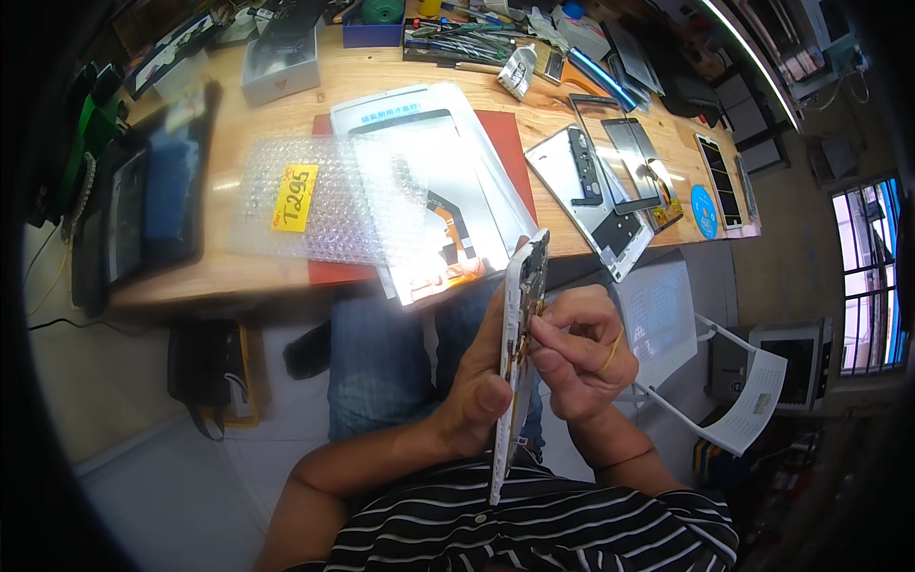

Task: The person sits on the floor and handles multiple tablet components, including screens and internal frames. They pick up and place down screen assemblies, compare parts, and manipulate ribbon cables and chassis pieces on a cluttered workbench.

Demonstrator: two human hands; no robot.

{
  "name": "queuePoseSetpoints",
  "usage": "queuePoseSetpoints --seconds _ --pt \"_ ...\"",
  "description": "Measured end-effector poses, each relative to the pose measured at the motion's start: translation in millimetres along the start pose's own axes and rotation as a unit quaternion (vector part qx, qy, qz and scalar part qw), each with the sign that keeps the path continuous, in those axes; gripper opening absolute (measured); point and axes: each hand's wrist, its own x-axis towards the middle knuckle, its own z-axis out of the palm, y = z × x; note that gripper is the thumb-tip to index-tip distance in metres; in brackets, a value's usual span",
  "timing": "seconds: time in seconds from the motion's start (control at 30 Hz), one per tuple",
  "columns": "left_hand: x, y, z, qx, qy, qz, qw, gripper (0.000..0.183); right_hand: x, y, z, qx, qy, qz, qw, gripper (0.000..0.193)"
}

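An opened tablet (515,296) with a white rim stands on edge, nearly upright, in front of my striped shirt. Its bare inner parts face right. My left hand (474,398) is closed round it from the left side, thumb near the rim. My right hand (583,357) is closed in a pinch against the inner parts; what lies between its fingertips is too small to name. A thin yellow strip (613,349) shows against the right hand's fingers. Beyond the tablet, on the wooden table (315,103), lies a shiny screen panel (457,229) partly under bubble wrap (334,200).
A white tablet housing (591,200) and glass panels (629,167) lie at the table's right. A dark screen device (157,200) stands at the left. Tweezers and tools fill a tray (457,43) at the back. A white chair (667,315) stands right, below the table edge.
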Motion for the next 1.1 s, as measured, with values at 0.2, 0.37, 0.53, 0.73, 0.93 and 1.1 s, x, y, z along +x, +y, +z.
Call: queuePoseSetpoints --seconds 0.2,0.37,0.53,0.73,0.93,1.1 --pt "-2.1 -7.9 -6.6 -0.033 -0.004 -0.008 0.999 0.115 3.7 0.1 0.3 0.002 -0.014 -0.007 1.000 0.029" --pt "-3.6 -10.0 -12.4 -0.111 -0.023 -0.013 0.993 0.108 4.2 -0.4 5.4 -0.021 -0.007 0.017 1.000 0.029" --pt "-3.0 -10.4 -8.3 -0.123 -0.007 -0.013 0.992 0.109 2.9 0.2 9.3 -0.025 0.031 0.005 0.999 0.028" --pt "-0.9 -9.2 -7.4 -0.130 -0.013 -0.027 0.991 0.112 2.3 2.2 5.3 -0.030 0.025 -0.007 0.999 0.028" --pt "-2.7 -2.6 -2.1 -0.073 0.020 -0.039 0.996 0.120 3.3 -4.8 3.2 -0.068 -0.004 -0.012 0.998 0.028" --pt "6.3 -5.4 -3.3 -0.045 0.005 -0.008 0.999 0.126 5.1 -13.4 -2.5 -0.083 -0.044 -0.001 0.996 0.025"
